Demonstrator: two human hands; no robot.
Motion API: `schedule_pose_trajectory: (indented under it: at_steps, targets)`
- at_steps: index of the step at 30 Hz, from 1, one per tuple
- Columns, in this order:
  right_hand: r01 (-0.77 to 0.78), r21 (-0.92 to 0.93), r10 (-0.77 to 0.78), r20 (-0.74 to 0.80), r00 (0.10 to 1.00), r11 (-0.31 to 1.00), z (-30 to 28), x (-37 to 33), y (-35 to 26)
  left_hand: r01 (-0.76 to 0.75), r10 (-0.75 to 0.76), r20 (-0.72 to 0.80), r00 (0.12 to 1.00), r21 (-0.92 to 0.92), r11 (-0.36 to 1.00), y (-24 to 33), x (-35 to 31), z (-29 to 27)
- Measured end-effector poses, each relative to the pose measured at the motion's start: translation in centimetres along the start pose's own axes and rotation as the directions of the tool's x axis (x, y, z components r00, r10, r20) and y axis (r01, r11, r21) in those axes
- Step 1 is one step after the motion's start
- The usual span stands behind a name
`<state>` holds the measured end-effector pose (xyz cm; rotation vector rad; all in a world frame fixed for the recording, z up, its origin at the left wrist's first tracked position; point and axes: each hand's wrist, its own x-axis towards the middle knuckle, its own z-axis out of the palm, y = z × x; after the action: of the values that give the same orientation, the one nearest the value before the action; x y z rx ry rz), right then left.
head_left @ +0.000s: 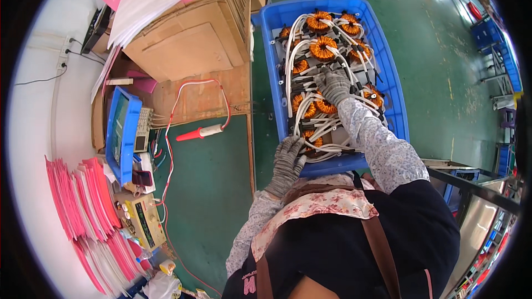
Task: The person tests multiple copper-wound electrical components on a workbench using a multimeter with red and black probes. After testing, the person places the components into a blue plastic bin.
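Note:
A blue plastic crate point(395, 99) in front of me holds several ring-shaped coils wound with orange copper wire, such as this coil point(323, 48), with thick white cables point(289, 80) ending in black sleeves. My right hand point(334, 86), in a grey striped glove, reaches into the middle of the crate. Its fingers are curled down among cables and coils, and what they grip is hidden. At the crate's near left corner lies my left hand point(287, 163), gloved alike, fingers stretched out over the rim beside a near coil point(311, 139).
Left of the crate stands a bench with a green mat point(208, 188). On it lie a red-and-white probe point(199, 132) with a cable, a beige instrument point(145, 221) and a blue-framed tray point(123, 133). Cardboard sheets point(188, 44) are stacked at the back; pink and white sheets point(83, 196) stand far left.

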<state>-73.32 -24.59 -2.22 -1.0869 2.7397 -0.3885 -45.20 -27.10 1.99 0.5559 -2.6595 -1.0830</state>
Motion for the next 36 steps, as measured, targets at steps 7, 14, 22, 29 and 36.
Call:
schedule_pose_trajectory:
  at_steps: [7, 14, 22, 29, 36]
  targets:
    - [-0.004, -0.049, -0.011, -0.288, 0.958, 0.999, 1.5, 0.7, 1.4, 0.067, -0.06, -0.074, 0.995, 0.083, 0.994, -2.3, -4.0, -3.5]
    - [0.033, -0.066, -0.055, -0.355, 0.933, 0.997, 3.4, 0.0, 1.1, 0.131, -0.127, -0.052, 0.991, 0.097, 0.987, -4.2, -8.2, -5.1]
    - [0.233, -0.022, -0.234, -0.126, 0.964, 0.972, 6.1, -13.8, -10.9, 0.232, -0.231, -0.098, 0.968, 0.001, 0.973, -8.7, -14.1, -5.1]
    - [0.323, -0.052, -0.326, -0.074, 0.942, 0.945, 8.5, -14.1, -10.0, 0.282, -0.294, -0.132, 0.947, -0.105, 0.954, -7.7, -15.1, -6.7]
    - [0.189, 0.07, -0.16, -0.3, 0.94, 0.979, 7.8, -14.3, -11.2, 0.299, -0.337, -0.291, 0.895, -0.166, 0.939, -13.1, -20.8, -7.0]
